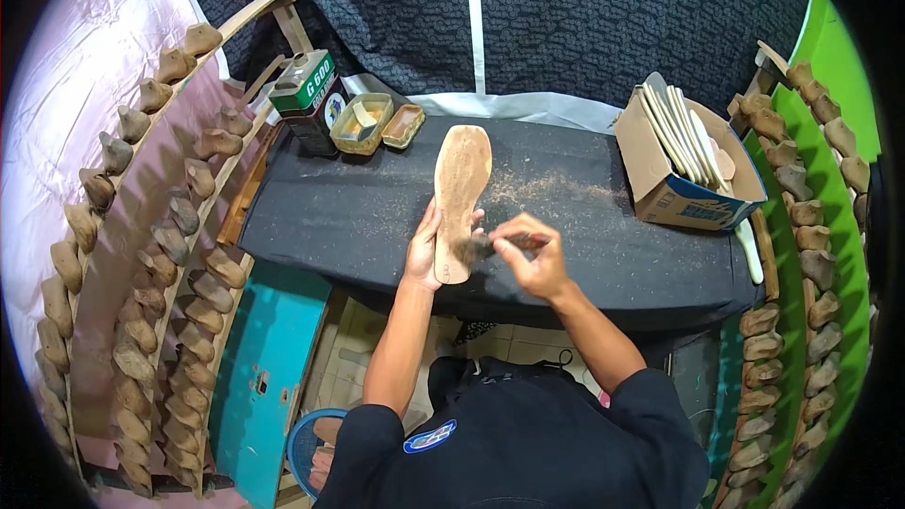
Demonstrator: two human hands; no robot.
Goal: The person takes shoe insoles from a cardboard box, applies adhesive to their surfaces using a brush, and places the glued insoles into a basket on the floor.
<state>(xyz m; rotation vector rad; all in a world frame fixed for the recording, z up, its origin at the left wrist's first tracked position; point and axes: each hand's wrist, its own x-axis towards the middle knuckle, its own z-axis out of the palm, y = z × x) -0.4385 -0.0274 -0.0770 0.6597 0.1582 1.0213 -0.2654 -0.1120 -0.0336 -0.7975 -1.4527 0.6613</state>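
Observation:
My left hand (pixel 423 243) is wrapped round the lower part of a tan shoe sole (pixel 462 165), thumb on one edge and fingertips showing at the other. The sole stands nearly upright in the picture, its broad toe end pointing away from me. In my right hand (pixel 535 262) is a small brush (pixel 483 247) with dark bristles and a reddish-dark handle. Its bristles lie against the right side of the sole, near the heel end. Brown crumbs (pixel 528 190) are scattered over the dark cloth on the table (pixel 584 269).
At the back left stand a green and dark can (pixel 306 99) and two small tubs (pixel 363 124). A cardboard box (pixel 660 184) of pale sole-shaped pieces sits at the right. Racks of shoe lasts (pixel 151 269) flank both sides. A blue basket (pixel 302 448) is below left.

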